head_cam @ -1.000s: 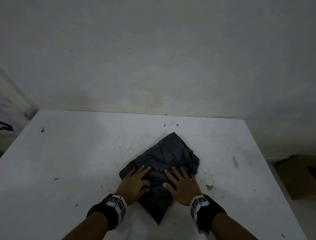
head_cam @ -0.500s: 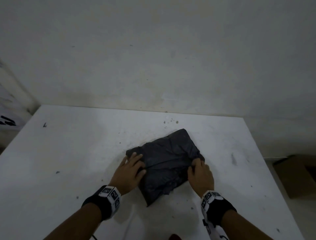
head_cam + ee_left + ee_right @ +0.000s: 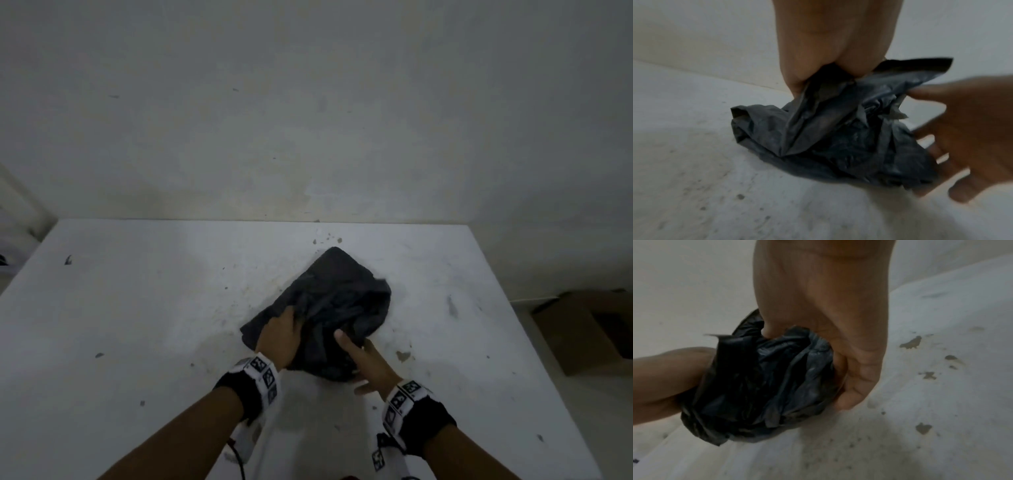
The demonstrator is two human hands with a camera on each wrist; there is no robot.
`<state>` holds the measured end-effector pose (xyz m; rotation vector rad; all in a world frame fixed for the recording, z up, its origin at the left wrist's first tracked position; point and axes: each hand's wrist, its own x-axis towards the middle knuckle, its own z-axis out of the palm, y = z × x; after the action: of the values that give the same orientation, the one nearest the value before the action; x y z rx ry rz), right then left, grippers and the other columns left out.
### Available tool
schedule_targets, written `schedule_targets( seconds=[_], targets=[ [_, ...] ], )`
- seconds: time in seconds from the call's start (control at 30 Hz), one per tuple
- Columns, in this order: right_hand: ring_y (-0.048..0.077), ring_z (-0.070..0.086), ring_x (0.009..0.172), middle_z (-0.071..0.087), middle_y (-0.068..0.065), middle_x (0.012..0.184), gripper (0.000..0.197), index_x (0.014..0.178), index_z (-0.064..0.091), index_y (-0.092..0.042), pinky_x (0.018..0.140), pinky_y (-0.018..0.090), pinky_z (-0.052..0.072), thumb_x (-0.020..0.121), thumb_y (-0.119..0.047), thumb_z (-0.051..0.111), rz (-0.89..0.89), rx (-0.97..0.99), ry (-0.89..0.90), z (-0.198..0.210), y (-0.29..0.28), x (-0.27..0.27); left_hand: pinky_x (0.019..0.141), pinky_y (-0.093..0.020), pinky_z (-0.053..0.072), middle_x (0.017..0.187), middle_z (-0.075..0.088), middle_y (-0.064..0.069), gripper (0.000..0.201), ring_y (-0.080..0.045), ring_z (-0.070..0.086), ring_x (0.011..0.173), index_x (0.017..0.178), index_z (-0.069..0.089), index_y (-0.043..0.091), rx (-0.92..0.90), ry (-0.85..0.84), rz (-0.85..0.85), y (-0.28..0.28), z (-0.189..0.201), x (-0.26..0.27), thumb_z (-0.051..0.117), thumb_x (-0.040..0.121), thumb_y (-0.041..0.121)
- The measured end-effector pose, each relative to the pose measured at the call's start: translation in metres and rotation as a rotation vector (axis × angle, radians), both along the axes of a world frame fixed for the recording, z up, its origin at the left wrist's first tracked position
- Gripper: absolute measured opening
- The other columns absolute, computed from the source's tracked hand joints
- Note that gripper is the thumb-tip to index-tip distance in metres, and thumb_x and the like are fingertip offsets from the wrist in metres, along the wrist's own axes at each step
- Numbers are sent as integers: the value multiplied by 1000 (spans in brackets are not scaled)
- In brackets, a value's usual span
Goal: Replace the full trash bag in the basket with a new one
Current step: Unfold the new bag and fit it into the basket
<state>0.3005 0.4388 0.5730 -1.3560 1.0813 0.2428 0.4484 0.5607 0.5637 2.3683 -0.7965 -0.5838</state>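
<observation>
A crumpled black trash bag (image 3: pixel 342 301) lies on the white table (image 3: pixel 137 325), right of centre. My left hand (image 3: pixel 284 329) grips its left side, fingers bunching the plastic. My right hand (image 3: pixel 363 363) holds the near right edge, thumb on top and fingers tucked under it. In the left wrist view the left hand (image 3: pixel 818 73) pinches a raised fold of the bag (image 3: pixel 838 138), and the right hand (image 3: pixel 962 138) clasps it from the right. In the right wrist view the right hand (image 3: pixel 834 337) wraps the bag (image 3: pixel 760 382); the left hand (image 3: pixel 663 378) is behind it. No basket is in view.
The stained table top runs back to a bare wall (image 3: pixel 308 102). An open cardboard box (image 3: pixel 582 332) sits on the floor past the table's right edge. Bare table surface lies to the left of the bag.
Both hands pressed flat on the folded bag a second ago. They then moved to its sides, and now both grip it, bunching and partly lifting the plastic.
</observation>
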Motion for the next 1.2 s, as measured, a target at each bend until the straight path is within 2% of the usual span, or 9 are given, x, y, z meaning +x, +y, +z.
schedule_targets(
  seconds=[0.2,0.4,0.57,0.7,0.8,0.93,1.0,1.1,1.2],
  targets=[
    [30,60,98,58,17,123,47,130,41,-7,90,48,52,90,-15,64,-236,-277,-100,-23,-20,14,81,-27,38,125,57,-21,37,-33,56,110,117,53,4,-236,244,469,21,17,33,33,104,31],
    [34,53,100,49,21,126,49,135,36,-11,89,41,44,91,-17,55,-51,-617,135,-17,-43,1,94,-42,41,130,51,-30,42,-42,53,114,129,40,-7,-275,284,922,80,1,68,39,102,26],
    [32,25,140,25,8,155,67,153,18,-32,107,50,28,93,-36,49,319,-1074,165,-9,-25,22,112,-42,31,152,35,-11,52,-27,39,135,149,27,14,-457,-28,696,89,6,55,30,103,38],
    [25,14,148,23,-1,160,61,148,19,-42,113,48,25,89,-56,26,548,-1067,-105,-10,-9,38,118,-36,16,154,29,5,57,-11,20,144,147,32,26,-400,-396,217,85,16,42,20,98,53],
    [25,1,150,2,-9,163,80,148,6,-51,116,50,18,74,-82,6,812,-1019,-43,-19,1,37,119,-35,15,160,15,10,65,-8,11,146,150,18,34,-135,-356,-151,80,11,33,12,93,64],
    [36,5,148,-12,-3,163,131,151,-8,-43,115,49,24,32,-97,-18,1059,-893,284,-32,1,19,120,-42,11,162,-5,5,66,-20,5,149,154,-4,30,457,-88,-173,96,-20,34,16,97,58],
    [40,18,143,-14,2,162,127,150,-13,-42,112,47,30,37,-100,-7,1099,-907,279,-30,4,15,119,-47,6,162,-7,2,67,-24,0,149,154,-3,25,629,-131,-203,102,-30,36,10,98,58],
    [41,29,135,-12,7,162,108,150,-14,-41,108,45,33,70,-88,39,1200,-968,315,-30,10,14,114,-59,20,159,20,-10,82,-37,20,145,152,26,16,482,-287,-174,102,-30,36,5,85,58],
    [38,43,126,4,14,160,88,155,2,-28,101,41,38,88,-65,46,1220,-1050,342,-30,16,17,96,-65,42,142,49,-17,61,-41,41,133,135,47,13,373,-458,-176,96,-23,35,53,84,45]
  ],
)
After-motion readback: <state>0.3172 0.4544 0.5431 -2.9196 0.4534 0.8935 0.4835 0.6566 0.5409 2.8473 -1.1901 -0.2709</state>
